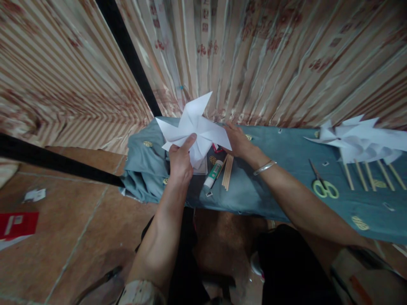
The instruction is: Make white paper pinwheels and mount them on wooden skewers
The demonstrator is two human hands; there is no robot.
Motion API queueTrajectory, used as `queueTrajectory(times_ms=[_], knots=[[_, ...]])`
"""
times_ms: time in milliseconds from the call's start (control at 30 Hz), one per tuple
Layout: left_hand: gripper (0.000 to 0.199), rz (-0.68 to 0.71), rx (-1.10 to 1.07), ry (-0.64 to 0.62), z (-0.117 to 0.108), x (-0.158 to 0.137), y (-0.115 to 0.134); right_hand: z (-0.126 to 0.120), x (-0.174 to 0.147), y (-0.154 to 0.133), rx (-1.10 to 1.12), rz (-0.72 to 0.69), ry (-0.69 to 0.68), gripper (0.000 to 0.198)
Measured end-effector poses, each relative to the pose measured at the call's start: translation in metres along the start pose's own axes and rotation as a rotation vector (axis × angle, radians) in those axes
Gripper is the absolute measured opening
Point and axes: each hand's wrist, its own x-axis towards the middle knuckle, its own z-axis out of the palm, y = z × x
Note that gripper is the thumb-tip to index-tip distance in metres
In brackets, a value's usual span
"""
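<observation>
A white paper pinwheel (pixel 203 127) with pointed blades is held up over the left part of the cloth-covered table. My left hand (pixel 182 159) is closed on it from below, the thumb pressing near its centre. My right hand (pixel 239 140), above a silver bracelet, is at the pinwheel's right blade, which covers most of its fingers; whether it grips anything is hidden. Just under that blade a small red-and-dark item (pixel 217 148) peeks out. Below lie a green-and-white glue stick (pixel 213 174) and several thin wooden sticks (pixel 227 173). Flat white paper (pixel 201 169) shows beneath the pinwheel.
Scissors with light green handles (pixel 324 189) lie on the blue-green tablecloth (pixel 273 169) to the right. Beyond them, several white pinwheels on sticks (pixel 359 140) are grouped together. Striped curtains (pixel 241 63) hang behind, and black poles (pixel 130 55) stand at the left.
</observation>
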Motion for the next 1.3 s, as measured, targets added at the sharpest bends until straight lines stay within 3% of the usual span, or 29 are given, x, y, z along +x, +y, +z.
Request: queueTrajectory(times_ms=[267, 633, 1000, 1300], knots=[[0.043, -0.003, -0.006, -0.025, 0.0, 0.0, -0.001, 0.016, 0.006, 0.012, 0.065, -0.008, 0.054, 0.029], [0.046, 0.008, -0.033, -0.037, 0.001, 0.0, -0.003, 0.031, -0.01, 0.022, 0.259, -0.053, 0.174, 0.041], [0.046, -0.024, -0.016, 0.022, 0.004, -0.002, -0.004, 0.028, -0.024, 0.006, 0.357, -0.035, 0.321, 0.051], [0.041, -0.031, -0.026, 0.013, 0.006, -0.003, -0.004, 0.029, -0.015, 0.003, 0.269, 0.047, 0.205, 0.047]])
